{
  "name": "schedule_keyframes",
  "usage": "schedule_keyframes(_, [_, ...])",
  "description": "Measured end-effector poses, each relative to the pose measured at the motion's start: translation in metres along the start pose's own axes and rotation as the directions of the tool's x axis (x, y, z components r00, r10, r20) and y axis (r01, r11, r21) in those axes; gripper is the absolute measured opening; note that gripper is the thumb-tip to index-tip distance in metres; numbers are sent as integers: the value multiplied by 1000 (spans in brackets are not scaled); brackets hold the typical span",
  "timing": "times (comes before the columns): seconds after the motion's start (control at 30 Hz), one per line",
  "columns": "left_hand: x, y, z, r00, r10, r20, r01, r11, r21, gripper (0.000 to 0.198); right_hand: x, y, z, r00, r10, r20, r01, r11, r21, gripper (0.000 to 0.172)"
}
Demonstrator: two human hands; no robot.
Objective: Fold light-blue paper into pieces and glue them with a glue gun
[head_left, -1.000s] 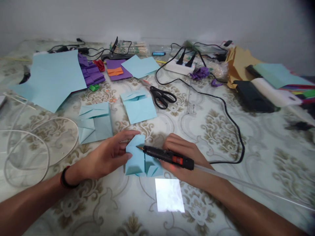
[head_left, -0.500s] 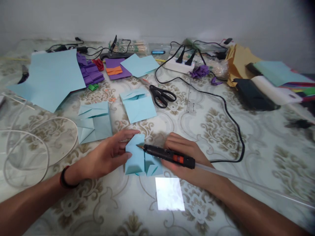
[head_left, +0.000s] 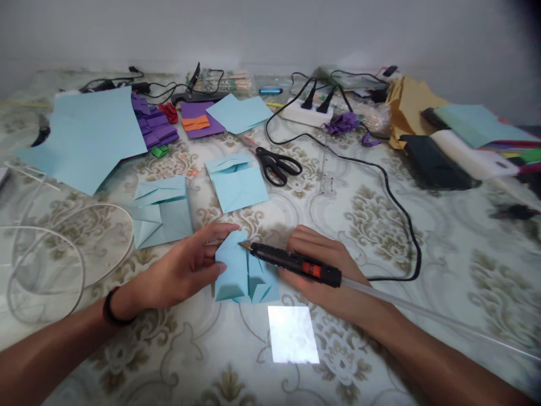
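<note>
My left hand (head_left: 186,268) pinches the left edge of a folded light-blue paper piece (head_left: 236,276) lying on the patterned table (head_left: 380,237). My right hand (head_left: 325,270) grips a black pen-type glue gun (head_left: 296,262) with an orange switch; its metal tip rests on the top of the folded paper. A clear glue stick (head_left: 422,318) runs out of the gun's back along my right forearm.
Two more folded blue pieces (head_left: 163,211) (head_left: 236,180) lie beyond my hands. Black scissors (head_left: 276,163), a clear ruler (head_left: 325,163), a power strip (head_left: 306,113) with black cable (head_left: 393,197), a large blue sheet (head_left: 88,132), purple papers (head_left: 156,124), white tubing (head_left: 54,248) surround them.
The glue gun has shifted slightly right and its tip has moved a little up along the folded paper. My left hand stays in place.
</note>
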State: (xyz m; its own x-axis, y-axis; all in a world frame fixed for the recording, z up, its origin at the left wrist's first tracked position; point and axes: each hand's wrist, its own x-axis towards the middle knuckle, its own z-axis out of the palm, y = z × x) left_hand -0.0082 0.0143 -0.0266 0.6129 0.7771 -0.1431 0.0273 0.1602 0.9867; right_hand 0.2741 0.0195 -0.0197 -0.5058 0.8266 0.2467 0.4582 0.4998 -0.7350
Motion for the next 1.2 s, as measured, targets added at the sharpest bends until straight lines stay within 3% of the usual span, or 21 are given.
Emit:
schedule_keyframes(0.7, [0,4,0,999,-40,9,40,999,-6,51,1,-1,2,991,66,-116,-75,995,-72,33])
schedule_keyframes(1.2, [2,2,1,1000,11,-16,-12,993,-115,53,2,-4,0,995,73,-75,-76,996,-45,31])
